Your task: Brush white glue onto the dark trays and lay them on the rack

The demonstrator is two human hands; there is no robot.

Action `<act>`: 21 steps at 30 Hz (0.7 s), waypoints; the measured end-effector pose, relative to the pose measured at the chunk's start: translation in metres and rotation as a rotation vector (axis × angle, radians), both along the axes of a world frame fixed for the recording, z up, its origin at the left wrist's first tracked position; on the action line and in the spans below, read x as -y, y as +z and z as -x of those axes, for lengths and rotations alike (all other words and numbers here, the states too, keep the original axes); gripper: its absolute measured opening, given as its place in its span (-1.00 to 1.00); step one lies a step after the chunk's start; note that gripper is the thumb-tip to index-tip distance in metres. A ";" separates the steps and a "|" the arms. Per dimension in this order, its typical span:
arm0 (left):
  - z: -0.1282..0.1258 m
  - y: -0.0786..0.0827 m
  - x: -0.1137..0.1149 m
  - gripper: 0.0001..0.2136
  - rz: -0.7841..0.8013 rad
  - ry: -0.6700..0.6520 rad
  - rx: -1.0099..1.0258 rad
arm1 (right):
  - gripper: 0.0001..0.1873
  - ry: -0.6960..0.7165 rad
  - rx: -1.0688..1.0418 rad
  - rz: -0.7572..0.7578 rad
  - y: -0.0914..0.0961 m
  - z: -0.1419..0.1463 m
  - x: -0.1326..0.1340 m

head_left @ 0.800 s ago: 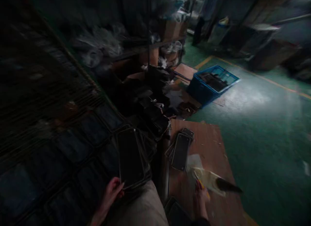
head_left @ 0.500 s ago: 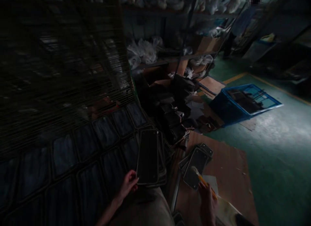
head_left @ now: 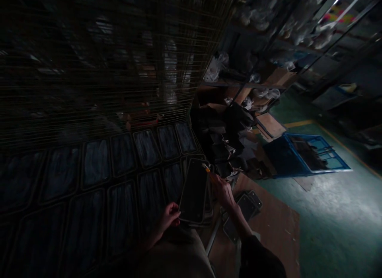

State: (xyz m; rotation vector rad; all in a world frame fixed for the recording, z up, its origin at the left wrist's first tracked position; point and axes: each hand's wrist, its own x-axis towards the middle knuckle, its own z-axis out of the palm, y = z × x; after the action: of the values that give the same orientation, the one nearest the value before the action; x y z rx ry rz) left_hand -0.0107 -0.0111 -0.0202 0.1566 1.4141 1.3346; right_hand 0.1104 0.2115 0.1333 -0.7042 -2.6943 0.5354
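Low at the middle of your view, your left hand (head_left: 170,216) has its fingers closed on the near end of a dark panel (head_left: 193,194), which tops a small stack of the same pieces just above your pale trouser leg (head_left: 179,256). Your right hand (head_left: 223,190) is just beside the panel's right edge, fingers clamped on a yellow-handled brush (head_left: 208,171). Its tip is at the panel's far right corner, but the dim light hides whether it touches. Left of the stack, rows of similar panels (head_left: 119,158) lie side by side below a wire rack (head_left: 104,71). Right of your forearm, a loose pile of panels (head_left: 249,206) rests on a cardboard sheet (head_left: 274,230) on the green floor (head_left: 334,214), with a blue crate (head_left: 307,154) beyond it.
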 end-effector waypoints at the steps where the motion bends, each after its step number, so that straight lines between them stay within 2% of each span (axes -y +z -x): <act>1: 0.000 0.000 0.000 -0.58 -0.001 0.006 0.011 | -0.62 0.017 0.039 -0.043 0.001 0.006 -0.004; 5: 0.000 0.003 0.000 -0.60 0.002 0.017 0.041 | -0.61 0.049 0.166 -0.141 0.001 0.018 -0.014; 9: 0.001 0.006 0.000 -0.65 -0.014 0.013 0.046 | -0.60 0.076 0.229 -0.165 -0.004 0.009 -0.002; 17: 0.002 0.007 0.002 -0.68 -0.002 0.019 0.033 | -0.66 0.131 0.384 -0.034 -0.007 -0.049 0.074; 21: 0.001 0.000 0.002 -0.68 -0.019 0.012 0.048 | -0.72 0.169 0.416 0.134 -0.007 -0.061 0.101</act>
State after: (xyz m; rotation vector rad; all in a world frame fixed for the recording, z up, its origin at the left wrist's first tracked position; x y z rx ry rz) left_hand -0.0118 -0.0133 -0.0197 0.1278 1.3649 1.3536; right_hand 0.1718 0.1105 0.1261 -0.6899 -3.1503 0.6809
